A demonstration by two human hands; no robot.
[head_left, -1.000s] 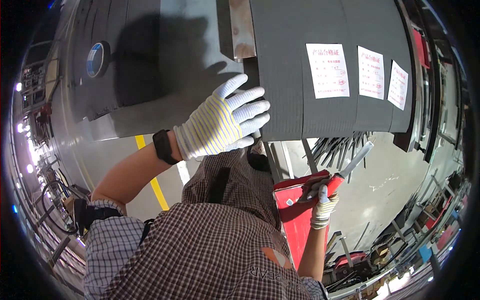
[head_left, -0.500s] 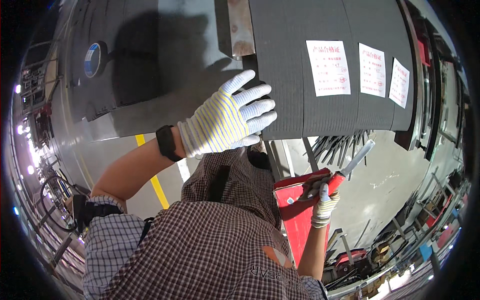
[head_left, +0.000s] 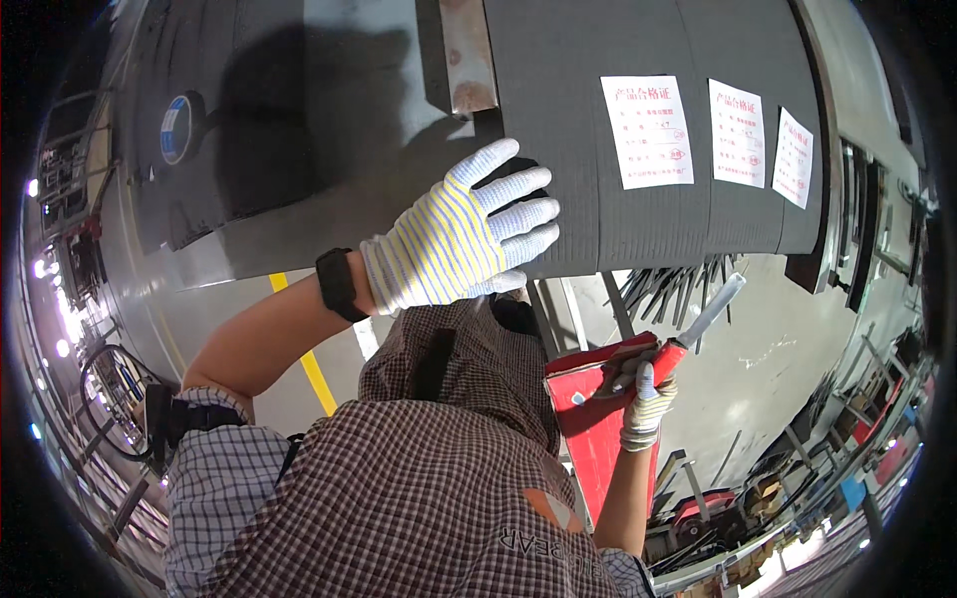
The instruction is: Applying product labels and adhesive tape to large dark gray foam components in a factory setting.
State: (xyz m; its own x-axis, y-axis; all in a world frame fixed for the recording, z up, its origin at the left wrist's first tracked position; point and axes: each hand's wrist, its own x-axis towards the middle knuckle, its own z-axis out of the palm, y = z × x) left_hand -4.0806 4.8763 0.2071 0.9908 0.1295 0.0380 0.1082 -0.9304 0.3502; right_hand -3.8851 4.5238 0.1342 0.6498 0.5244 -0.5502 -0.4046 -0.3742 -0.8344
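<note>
My left hand, in a white glove with yellow and blue stripes, lies flat with fingers spread on the front edge of a dark grey stack of sheets. A black band sits on that wrist. Lower right, my gloved right hand grips the red handle of a tool with a long grey metal blade pointing up and right. The hand rests over a red metal cart. My checked shirt fills the lower middle.
Three white paper labels are stuck on the grey stack. A rusty metal bar lies on top. Thin metal rods stick out under the stack. A yellow line marks the grey floor. Racks line the right edge.
My left hand has slid slightly right and up along the stack's edge. My right hand with the tool has stayed in place.
</note>
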